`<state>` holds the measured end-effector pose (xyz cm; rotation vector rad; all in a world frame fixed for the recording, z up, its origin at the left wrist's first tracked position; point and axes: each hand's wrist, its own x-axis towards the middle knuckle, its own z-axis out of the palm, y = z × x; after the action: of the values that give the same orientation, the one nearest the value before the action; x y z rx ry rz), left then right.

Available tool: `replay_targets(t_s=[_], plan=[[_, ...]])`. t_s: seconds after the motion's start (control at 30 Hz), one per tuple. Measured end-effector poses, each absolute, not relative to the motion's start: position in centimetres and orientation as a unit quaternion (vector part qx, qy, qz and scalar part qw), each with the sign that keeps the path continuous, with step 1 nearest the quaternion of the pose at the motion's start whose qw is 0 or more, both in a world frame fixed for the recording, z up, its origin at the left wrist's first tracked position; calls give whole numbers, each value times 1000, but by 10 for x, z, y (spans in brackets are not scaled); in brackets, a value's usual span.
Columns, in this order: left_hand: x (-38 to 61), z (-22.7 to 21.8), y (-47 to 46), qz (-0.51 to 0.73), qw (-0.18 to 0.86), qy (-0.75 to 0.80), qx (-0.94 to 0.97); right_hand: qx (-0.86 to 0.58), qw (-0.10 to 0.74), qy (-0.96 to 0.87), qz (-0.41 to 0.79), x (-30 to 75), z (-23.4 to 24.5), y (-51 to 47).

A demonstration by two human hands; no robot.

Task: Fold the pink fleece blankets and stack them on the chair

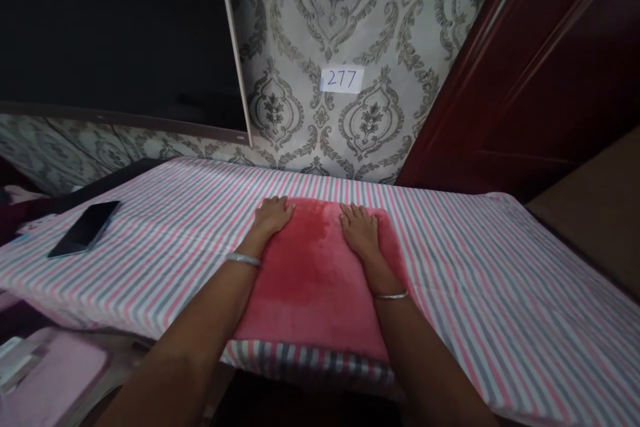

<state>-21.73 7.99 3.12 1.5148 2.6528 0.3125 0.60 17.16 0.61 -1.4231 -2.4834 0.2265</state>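
Note:
A plush pinkish-red cloth (310, 280), perhaps a folded blanket or a cushion cover, lies flat at the near edge of the striped table cover. Darker and lighter patches show in its pile. My left hand (274, 215) rests on its far left corner, fingers stretched out and pointing away from me. Near the far right corner, my right hand (361, 227) lies palm down on the same cloth with its fingers spread. Neither hand grips anything. A silvery bangle circles each wrist.
The pink, grey and white striped cover (480, 267) spreads over the table. A dark phone (86, 229) lies at the left. Behind stand a wide black screen (115, 33), patterned wallpaper with a paper label (342, 79) reading 277, and a dark red door (505, 80). A pink seat-like object (60, 373) is at lower left.

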Motion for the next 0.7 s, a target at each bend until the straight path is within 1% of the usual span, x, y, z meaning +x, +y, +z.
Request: replay_targets(t_s=[0.23, 0.43, 0.57, 0.7], plan=[[-212, 31, 81, 103, 49, 862, 494, -491, 134, -858, 75, 8, 6, 172], [-194, 51, 76, 90, 3, 871, 482, -483, 148, -860, 71, 11, 6, 170], [-149, 63, 41, 106, -16, 823, 558, -477, 153, -863, 67, 11, 4, 172], [-93, 39, -9, 105, 24, 740, 664, -480, 156, -861, 69, 11, 0, 175]])
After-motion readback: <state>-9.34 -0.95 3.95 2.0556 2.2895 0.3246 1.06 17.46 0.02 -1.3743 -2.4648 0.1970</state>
